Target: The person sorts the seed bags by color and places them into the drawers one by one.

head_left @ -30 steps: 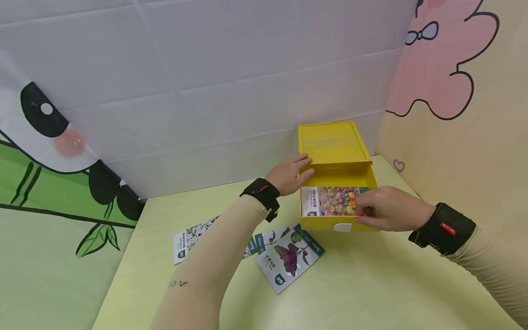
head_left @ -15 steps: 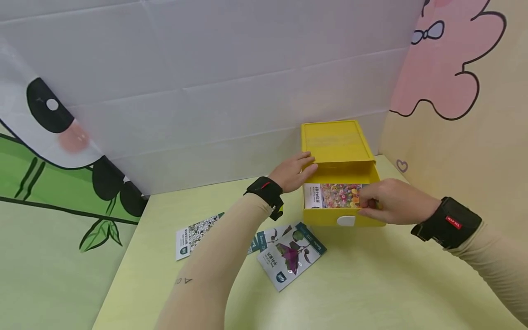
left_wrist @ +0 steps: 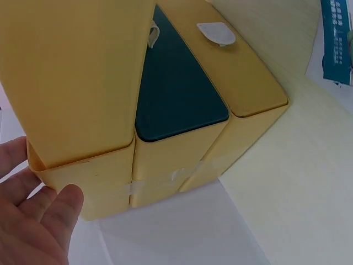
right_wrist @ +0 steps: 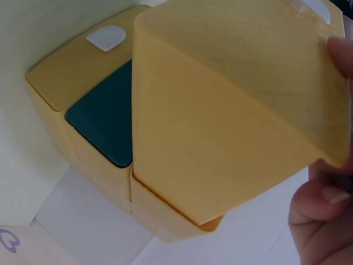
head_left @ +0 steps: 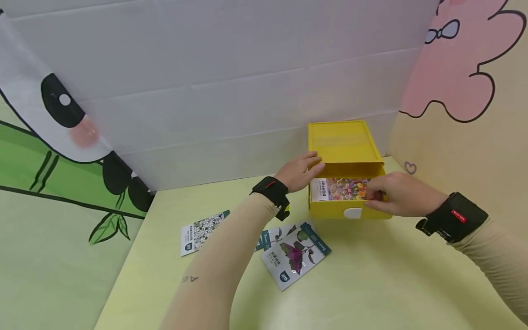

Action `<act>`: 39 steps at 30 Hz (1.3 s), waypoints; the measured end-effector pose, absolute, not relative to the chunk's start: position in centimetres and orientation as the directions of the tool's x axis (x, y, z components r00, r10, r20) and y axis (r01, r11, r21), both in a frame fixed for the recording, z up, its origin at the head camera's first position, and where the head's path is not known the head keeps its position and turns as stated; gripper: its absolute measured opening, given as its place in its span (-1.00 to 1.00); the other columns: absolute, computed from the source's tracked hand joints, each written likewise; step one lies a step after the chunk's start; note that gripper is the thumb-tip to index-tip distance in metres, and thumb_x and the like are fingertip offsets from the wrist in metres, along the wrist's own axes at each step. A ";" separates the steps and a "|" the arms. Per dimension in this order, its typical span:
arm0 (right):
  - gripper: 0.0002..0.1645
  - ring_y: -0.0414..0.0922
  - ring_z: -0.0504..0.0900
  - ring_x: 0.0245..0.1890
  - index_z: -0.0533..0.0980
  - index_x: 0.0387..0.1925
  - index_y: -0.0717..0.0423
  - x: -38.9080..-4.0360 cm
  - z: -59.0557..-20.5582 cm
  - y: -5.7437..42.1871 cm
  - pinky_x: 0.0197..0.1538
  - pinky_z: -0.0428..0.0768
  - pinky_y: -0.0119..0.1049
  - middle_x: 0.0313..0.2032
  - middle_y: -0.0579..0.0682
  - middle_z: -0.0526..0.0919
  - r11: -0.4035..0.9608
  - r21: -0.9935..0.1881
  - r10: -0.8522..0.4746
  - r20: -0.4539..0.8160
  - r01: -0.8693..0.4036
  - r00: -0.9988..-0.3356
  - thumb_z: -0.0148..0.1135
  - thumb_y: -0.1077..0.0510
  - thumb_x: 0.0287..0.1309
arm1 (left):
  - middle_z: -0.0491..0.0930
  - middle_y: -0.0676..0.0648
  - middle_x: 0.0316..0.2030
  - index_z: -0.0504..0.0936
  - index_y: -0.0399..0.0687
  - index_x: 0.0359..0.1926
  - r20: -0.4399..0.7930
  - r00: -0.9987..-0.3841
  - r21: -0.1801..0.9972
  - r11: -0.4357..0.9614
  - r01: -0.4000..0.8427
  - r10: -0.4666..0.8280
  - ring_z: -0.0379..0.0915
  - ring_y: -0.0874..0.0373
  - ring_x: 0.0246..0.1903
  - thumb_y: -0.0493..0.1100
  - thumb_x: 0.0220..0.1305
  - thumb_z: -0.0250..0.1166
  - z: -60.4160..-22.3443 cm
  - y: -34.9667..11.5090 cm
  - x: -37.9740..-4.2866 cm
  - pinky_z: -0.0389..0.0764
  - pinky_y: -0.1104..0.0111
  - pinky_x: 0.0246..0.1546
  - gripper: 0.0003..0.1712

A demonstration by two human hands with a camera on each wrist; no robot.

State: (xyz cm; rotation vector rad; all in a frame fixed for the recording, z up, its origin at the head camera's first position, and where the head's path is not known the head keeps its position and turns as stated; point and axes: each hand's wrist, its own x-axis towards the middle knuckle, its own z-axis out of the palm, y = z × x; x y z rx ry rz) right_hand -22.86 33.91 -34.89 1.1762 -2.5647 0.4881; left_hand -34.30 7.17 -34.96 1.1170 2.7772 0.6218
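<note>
The top yellow drawer stands pulled out of a small drawer cabinet. In it lies a seed packet printed with colourful flowers. My right hand pinches the drawer's front rim near its right end; in the right wrist view the thumb lies against the drawer front and the other fingers are curled at the rim. With fairly straight fingers, my left hand rests on the cabinet's upper left edge. The left wrist view shows its thumb against the housing beside the drawer.
On the table left of the cabinet lie a packet with a purple flower, another partly beneath it, and one with white flowers partly behind my left forearm. Below the top drawer are a green drawer and a yellow drawer.
My right hand has pushed the drawer farther into the cabinet, and the opening behind the packet has narrowed. My left hand stays at the cabinet's edge. The head view has shifted slightly.
</note>
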 end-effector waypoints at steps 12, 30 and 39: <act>-0.64 -0.42 0.29 -0.61 0.45 -0.51 -0.25 -24.2 -34.5 34.4 -0.56 0.33 -0.50 -0.58 -0.40 0.35 0.616 -0.176 -0.668 0.401 -0.768 -0.627 0.48 0.21 -0.07 | 0.04 0.02 0.47 0.24 0.01 0.43 0.097 -0.744 0.490 0.619 0.613 0.661 -0.13 0.16 0.45 0.20 0.51 -0.23 -35.1 6.9 -33.8 -0.06 0.31 0.40 -0.36; -0.69 -0.38 0.36 -0.53 0.56 -0.43 -0.23 -25.4 -35.0 35.2 -0.45 0.38 -0.44 -0.46 -0.43 0.44 0.629 -0.108 -0.667 0.434 -0.770 -0.605 0.52 0.20 -0.14 | 0.09 -0.03 0.45 0.27 -0.04 0.41 0.136 -0.720 0.501 0.579 0.643 0.681 -0.10 0.14 0.44 0.17 0.52 -0.22 -36.4 7.8 -33.5 -0.07 0.35 0.39 -0.38; -0.55 -0.22 0.45 -0.24 0.58 -0.28 -0.01 -26.6 -35.4 35.5 -0.23 0.45 -0.37 -0.22 -0.15 0.51 0.627 -0.062 -0.645 0.519 -0.777 -0.562 0.60 0.19 -0.31 | 0.08 0.02 0.45 0.27 -0.02 0.41 0.151 -0.728 0.511 0.577 0.637 0.669 -0.14 0.19 0.45 0.17 0.52 -0.21 -36.5 7.7 -33.0 -0.07 0.35 0.39 -0.39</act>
